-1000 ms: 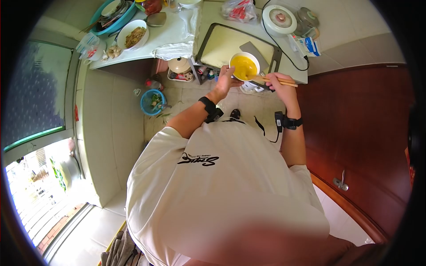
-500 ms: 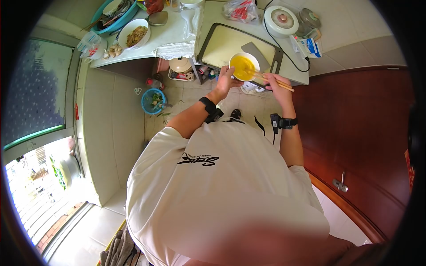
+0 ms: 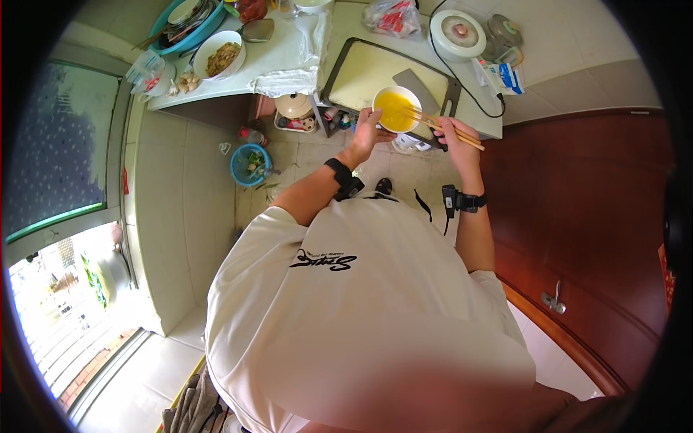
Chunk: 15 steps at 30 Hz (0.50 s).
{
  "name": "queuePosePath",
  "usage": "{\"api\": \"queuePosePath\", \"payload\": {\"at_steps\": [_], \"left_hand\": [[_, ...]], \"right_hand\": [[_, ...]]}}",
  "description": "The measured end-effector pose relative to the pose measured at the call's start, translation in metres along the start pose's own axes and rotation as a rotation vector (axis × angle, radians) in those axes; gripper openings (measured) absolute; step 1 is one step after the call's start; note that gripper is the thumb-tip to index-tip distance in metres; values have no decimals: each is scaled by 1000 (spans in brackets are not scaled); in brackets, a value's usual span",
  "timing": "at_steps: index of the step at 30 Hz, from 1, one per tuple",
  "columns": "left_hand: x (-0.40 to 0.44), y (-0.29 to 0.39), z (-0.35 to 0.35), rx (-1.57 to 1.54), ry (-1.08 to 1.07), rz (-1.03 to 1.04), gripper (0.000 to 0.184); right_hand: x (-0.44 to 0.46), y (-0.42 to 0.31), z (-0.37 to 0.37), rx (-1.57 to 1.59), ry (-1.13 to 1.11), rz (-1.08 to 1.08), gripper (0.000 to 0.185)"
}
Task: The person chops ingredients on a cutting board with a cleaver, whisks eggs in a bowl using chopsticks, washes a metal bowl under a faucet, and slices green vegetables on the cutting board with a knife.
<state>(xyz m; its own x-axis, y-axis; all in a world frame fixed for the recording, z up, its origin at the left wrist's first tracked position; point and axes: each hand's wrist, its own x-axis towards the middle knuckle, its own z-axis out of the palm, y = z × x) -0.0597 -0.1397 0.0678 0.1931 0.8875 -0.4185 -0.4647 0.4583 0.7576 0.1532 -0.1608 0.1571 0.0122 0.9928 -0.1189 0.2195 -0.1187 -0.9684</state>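
My left hand [image 3: 369, 133] grips the left lower side of a white bowl [image 3: 378, 124], tilted a little. Yellow liquid, like beaten egg [image 3: 392, 108], lies in the bowl. In my right hand [image 3: 456, 141] is a pair of wooden chopsticks [image 3: 469, 138], their tips in the yellow liquid. Behind the bowl, a cutting board [image 3: 361, 72] with a dark rim lies on the counter, and a wide-bladed knife [image 3: 417, 85] rests on it. The knife's handle is partly hidden by the bowl and my right hand.
A bowl of food [image 3: 234, 66], garlic [image 3: 189, 81] and a blue basin of dishes [image 3: 189, 36] stand on the left counter. A white lidded cooker [image 3: 457, 35] with a cord sits behind the board. A blue bin [image 3: 250, 164] is on the floor; a red-brown door [image 3: 570, 209] stands at right.
The chopsticks have moved about in the yellow liquid, and my right hand has shifted slightly with them. My left hand keeps hold of the bowl in nearly the same place.
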Motion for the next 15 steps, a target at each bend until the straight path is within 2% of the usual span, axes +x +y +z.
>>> {"api": "queuePosePath", "payload": {"at_steps": [2, 6, 9, 11, 12, 14, 15], "left_hand": [[-3, 1, 1, 0, 6, 6, 44], [0, -1, 2, -19, 1, -1, 44], [-2, 0, 2, 20, 29, -3, 44], [0, -1, 0, -1, 2, -12, 44], [0, -1, 2, -3, 2, -10, 44], [-2, 0, 3, 13, 23, -1, 44], [-2, -1, 1, 13, 24, -2, 44]], "right_hand": [[0, 5, -4, -91, -38, -66, 24], [0, -16, -2, -107, 30, -13, 22], [3, -6, -4, -99, -83, 45, 22], [4, -5, -2, -52, 65, 4, 22], [5, -3, -4, -54, 63, 3, 22], [3, 3, -6, -26, -91, 62, 22], [2, 4, -3, -25, -91, 63, 22]]}}
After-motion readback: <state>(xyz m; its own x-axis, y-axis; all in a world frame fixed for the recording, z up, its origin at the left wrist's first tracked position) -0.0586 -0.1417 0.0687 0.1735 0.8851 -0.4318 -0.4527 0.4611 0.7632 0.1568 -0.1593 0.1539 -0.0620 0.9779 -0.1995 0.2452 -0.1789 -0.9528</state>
